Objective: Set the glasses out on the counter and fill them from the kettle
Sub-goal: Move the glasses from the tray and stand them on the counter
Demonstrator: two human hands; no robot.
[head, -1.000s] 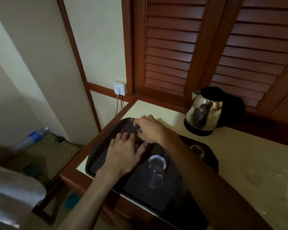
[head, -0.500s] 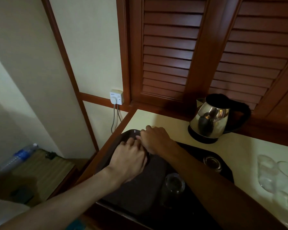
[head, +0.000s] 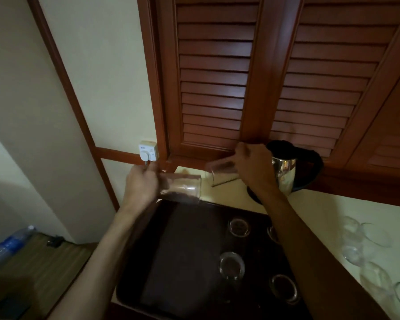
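My left hand (head: 141, 184) grips a clear tumbler (head: 185, 187) lying sideways in the air above the far left corner of the dark tray (head: 171, 262). My right hand (head: 252, 166) grips a second clear tumbler (head: 219, 173), tilted, above the cream counter (head: 321, 206) just left of the kettle. The steel kettle (head: 286, 172) with a black lid and handle stands on its base at the back of the counter, partly hidden by my right hand. Several more glasses stand on the tray, one (head: 231, 266) near its middle, another (head: 239, 227) farther back.
Clear stemmed glasses (head: 365, 245) lie on the counter at the right. Louvred wooden shutters (head: 217, 77) rise behind the counter. A white wall socket (head: 148, 151) with a plug sits at the left. A plastic water bottle (head: 7, 245) lies on the floor, lower left.
Both hands were low on the tray's far left corner. Each has now lifted a tumbler off the tray, the right one moving toward the kettle. The view has tilted upward.
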